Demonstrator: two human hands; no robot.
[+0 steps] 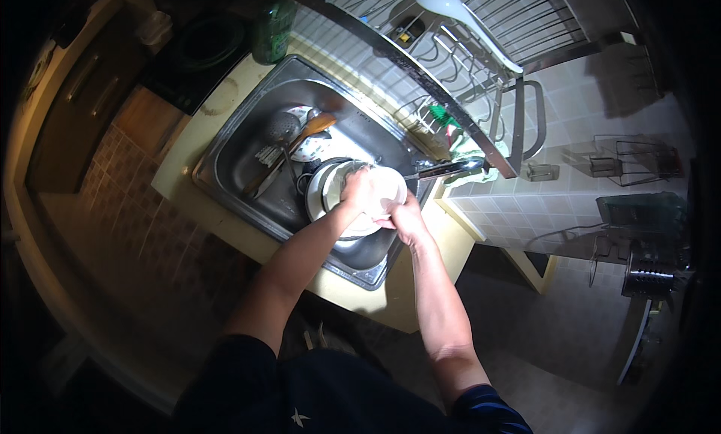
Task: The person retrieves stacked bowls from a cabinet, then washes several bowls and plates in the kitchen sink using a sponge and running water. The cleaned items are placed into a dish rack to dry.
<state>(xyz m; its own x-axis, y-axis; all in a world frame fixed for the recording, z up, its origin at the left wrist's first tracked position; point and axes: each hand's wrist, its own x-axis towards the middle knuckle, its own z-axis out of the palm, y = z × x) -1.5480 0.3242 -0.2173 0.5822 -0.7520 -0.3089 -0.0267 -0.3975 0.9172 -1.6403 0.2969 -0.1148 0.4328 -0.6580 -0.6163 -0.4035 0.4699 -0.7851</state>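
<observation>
Over a stainless steel sink (248, 115), my right hand (406, 218) grips the lower right rim of a white bowl (390, 187). My left hand (356, 189) lies at the bowl's left side, its fingers partly hidden in glare, so its hold is unclear. Beneath both hands sits a stack of pale round dishes (316, 194). Farther left in the sink lie a perforated metal skimmer (283, 128), a wooden utensil (319, 124), a patterned dish (311, 149) and several chopsticks or handles (265, 180). A faucet (450, 168) reaches in from the right.
Above the sink's far side hangs a metal dish rack (405, 59) holding a white ladle (470, 25). A green bottle (274, 34) stands behind the sink's upper left corner, beside a dark cooktop (197, 56). Near the faucet are a green cloth (473, 172) and a green brush (442, 115).
</observation>
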